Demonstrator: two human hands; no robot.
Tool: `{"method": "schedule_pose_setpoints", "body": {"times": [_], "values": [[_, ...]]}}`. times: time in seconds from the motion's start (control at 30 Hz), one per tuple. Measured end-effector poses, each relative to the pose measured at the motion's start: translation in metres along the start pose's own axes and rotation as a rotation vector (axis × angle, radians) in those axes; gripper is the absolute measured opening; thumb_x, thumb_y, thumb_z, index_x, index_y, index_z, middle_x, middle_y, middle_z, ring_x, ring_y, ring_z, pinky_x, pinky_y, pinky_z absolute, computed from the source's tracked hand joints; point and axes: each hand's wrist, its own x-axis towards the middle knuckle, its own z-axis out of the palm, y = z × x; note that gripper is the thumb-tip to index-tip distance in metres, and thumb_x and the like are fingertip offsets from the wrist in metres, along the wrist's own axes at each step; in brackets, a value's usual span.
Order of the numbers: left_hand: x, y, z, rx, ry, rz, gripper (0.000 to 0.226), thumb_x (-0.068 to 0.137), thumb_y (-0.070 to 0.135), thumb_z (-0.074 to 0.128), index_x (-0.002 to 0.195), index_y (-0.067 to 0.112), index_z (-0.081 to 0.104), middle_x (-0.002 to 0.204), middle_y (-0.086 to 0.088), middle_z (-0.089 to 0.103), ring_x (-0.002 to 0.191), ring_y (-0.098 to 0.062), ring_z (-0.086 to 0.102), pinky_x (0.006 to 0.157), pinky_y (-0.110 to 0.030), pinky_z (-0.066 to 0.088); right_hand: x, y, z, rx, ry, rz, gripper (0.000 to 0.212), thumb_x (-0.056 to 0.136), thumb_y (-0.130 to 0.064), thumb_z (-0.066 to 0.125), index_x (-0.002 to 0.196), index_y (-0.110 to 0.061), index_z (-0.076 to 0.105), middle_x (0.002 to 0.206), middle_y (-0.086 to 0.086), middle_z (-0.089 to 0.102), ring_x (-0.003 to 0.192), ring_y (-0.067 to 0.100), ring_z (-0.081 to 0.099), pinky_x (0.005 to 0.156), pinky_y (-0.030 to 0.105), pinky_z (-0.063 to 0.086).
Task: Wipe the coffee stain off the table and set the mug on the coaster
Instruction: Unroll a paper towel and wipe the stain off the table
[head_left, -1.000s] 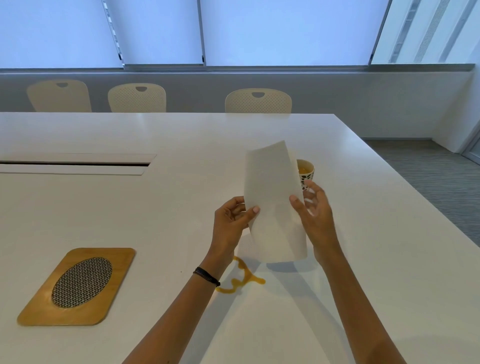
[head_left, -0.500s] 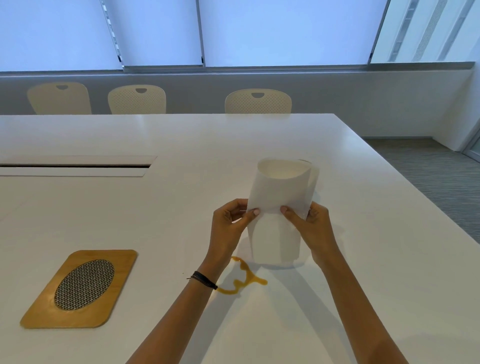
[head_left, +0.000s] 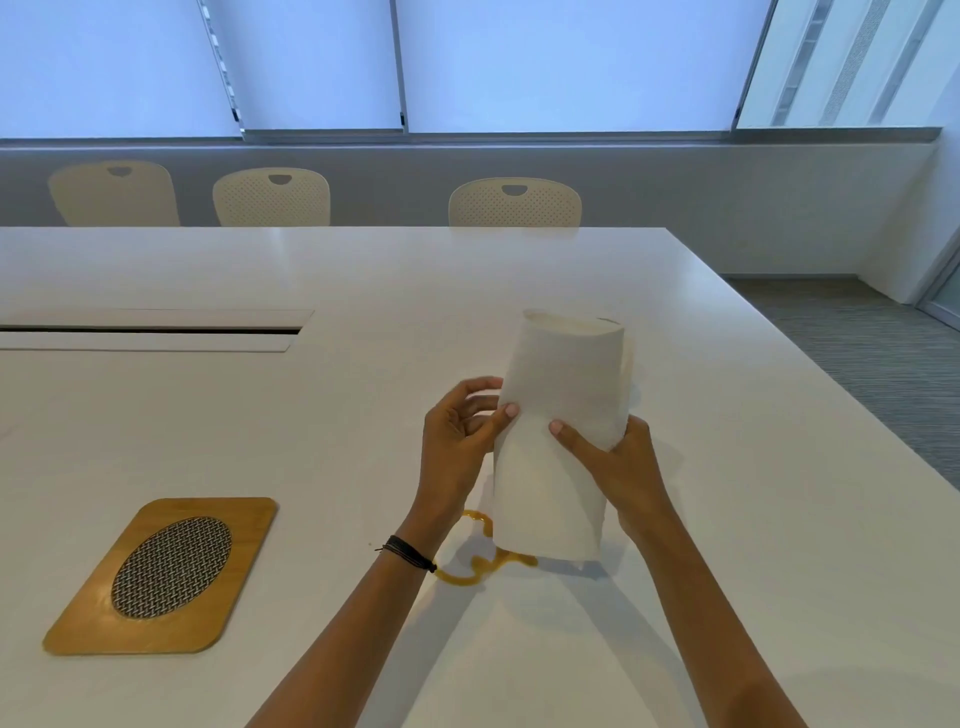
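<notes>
Firmly, both hands pinch one paper towel (head_left: 561, 415): the left hand (head_left: 457, 441) and the right hand (head_left: 623, 467) each close thumb and fingers on its curled sheet (a tight grip at mid-height). One coffee stain (head_left: 478, 566) lies on the worktop (head_left: 363, 291) under the towel's lower edge. One coaster (head_left: 161, 577) sits well to the left. The mug cannot be made out.

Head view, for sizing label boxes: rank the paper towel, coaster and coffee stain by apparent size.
1. Paper towel and coaster: about alike; the towel is held up nearer the camera.
2. Coffee stain: smallest.
</notes>
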Motion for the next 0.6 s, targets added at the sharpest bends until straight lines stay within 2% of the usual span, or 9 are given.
{"method": "schedule_pose_setpoints", "body": {"times": [0.1, 0.23, 0.3, 0.37, 0.43, 0.5, 0.6], "values": [[-0.001, 0.000, -0.001, -0.014, -0.021, 0.019, 0.030, 0.083, 0.009, 0.066, 0.099, 0.026, 0.048, 0.103, 0.007, 0.071, 0.077, -0.019, 0.072, 0.063, -0.026, 0.059, -0.004, -0.001, 0.001, -0.005, 0.022, -0.005, 0.030, 0.078, -0.011, 0.071, 0.105, -0.017, 0.057, 0.087, -0.017, 0.067, 0.071, -0.006, 0.067, 0.054, 0.009, 0.050], [-0.002, 0.001, -0.006, 0.083, -0.195, 0.077, 0.023, 0.088, 0.006, 0.060, 0.093, 0.029, 0.060, 0.120, 0.012, 0.063, 0.085, -0.017, 0.068, 0.067, -0.029, 0.059, -0.009, -0.002, -0.003, -0.008, 0.048, 0.047, 0.027, 0.074, -0.018, 0.075, 0.094, -0.029, 0.060, 0.086, -0.017, 0.068, 0.070, -0.004, 0.067, 0.052, 0.011, 0.051], [-0.002, 0.003, -0.012, 0.128, -0.316, 0.065, 0.034, 0.087, 0.006, 0.060, 0.109, 0.031, 0.060, 0.133, 0.011, 0.053, 0.095, -0.018, 0.065, 0.073, -0.032, 0.060, -0.011, -0.003, -0.006, -0.002, 0.041, 0.064, 0.027, 0.075, -0.017, 0.075, 0.092, -0.031, 0.060, 0.084, -0.020, 0.068, 0.069, -0.005, 0.067, 0.050, 0.010, 0.050], [-0.001, 0.004, -0.019, 0.163, -0.423, 0.028, 0.052, 0.086, 0.006, 0.062, 0.126, 0.035, 0.048, 0.144, 0.009, 0.041, 0.103, -0.018, 0.062, 0.077, -0.033, 0.060, -0.012, -0.004, -0.009, -0.030, 0.039, 0.080, 0.026, 0.074, -0.019, 0.076, 0.089, -0.032, 0.059, 0.083, -0.019, 0.066, 0.067, -0.008, 0.066, 0.048, 0.009, 0.049], [-0.001, 0.005, -0.026, 0.186, -0.511, -0.007, 0.066, 0.084, 0.006, 0.063, 0.135, 0.037, 0.036, 0.151, 0.007, 0.031, 0.107, -0.019, 0.060, 0.081, -0.034, 0.059, -0.012, -0.007, -0.013, -0.071, 0.032, 0.087, 0.023, 0.074, -0.021, 0.076, 0.085, -0.032, 0.060, 0.083, -0.018, 0.066, 0.065, -0.009, 0.065, 0.047, 0.009, 0.049], [-0.001, 0.004, -0.033, 0.188, -0.561, -0.027, 0.074, 0.084, 0.007, 0.065, 0.141, 0.038, 0.029, 0.150, 0.012, 0.032, 0.111, -0.020, 0.059, 0.086, -0.037, 0.057, -0.011, -0.010, -0.017, -0.102, 0.051, 0.076, 0.020, 0.073, -0.023, 0.077, 0.082, -0.031, 0.062, 0.081, -0.015, 0.067, 0.064, -0.007, 0.066, 0.047, 0.011, 0.050], [-0.001, 0.001, -0.050, 0.220, -0.509, -0.024, 0.068, 0.085, 0.018, 0.065, 0.143, 0.032, 0.032, 0.135, 0.030, 0.047, 0.118, -0.015, 0.058, 0.092, -0.032, 0.054, -0.007, -0.017, -0.025, -0.146, 0.190, 0.013, 0.016, 0.072, -0.025, 0.079, 0.078, -0.025, 0.064, 0.078, -0.014, 0.066, 0.061, -0.006, 0.065, 0.047, 0.012, 0.051]]}}
